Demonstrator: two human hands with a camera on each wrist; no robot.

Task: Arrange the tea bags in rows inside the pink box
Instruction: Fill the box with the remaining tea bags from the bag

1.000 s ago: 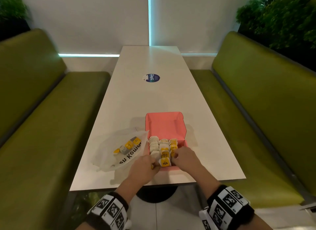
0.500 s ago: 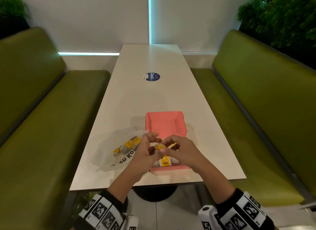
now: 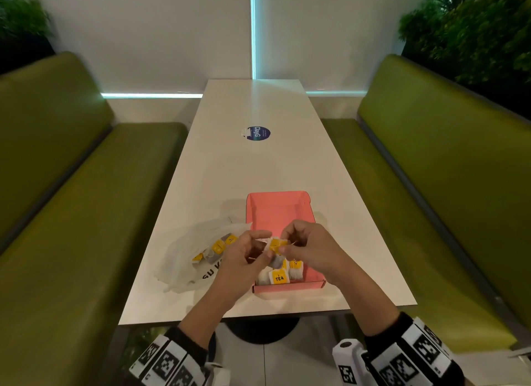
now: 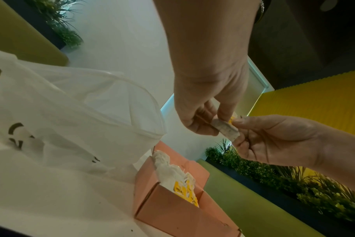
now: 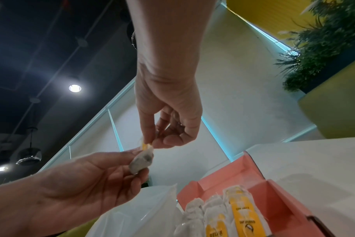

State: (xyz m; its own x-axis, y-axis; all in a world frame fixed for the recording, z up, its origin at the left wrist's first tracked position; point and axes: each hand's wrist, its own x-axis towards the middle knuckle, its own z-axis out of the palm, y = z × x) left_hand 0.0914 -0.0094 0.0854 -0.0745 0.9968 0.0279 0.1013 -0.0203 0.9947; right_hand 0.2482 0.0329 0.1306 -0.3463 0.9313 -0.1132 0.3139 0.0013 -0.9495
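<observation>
Over the box (image 3: 278, 210) near the bench's (image 3: 258, 170) front edge, both grips pinch one tea bag (image 4: 226, 129): left hand (image 3: 240, 263), right hand (image 3: 309, 249). Only the wrist views show its grey pouch; the head view shows its yellow tag. Three rows fill the box's near end; the bag (image 3: 184, 259) holds more, too hidden to count.

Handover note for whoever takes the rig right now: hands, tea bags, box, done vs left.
Left hand: pinches one tea bag by its pouch, held up over the pink box.
Right hand: pinches the same bag at its yellow tag.
Box: open on the white table; rows of tea bags fill its near end, the far half shows bare pink floor.
Plastic bag, left of the box: several more tea bags inside.
Done: near rows started.
Left: seat the held bag, then move over the ones in the plastic bag.
</observation>
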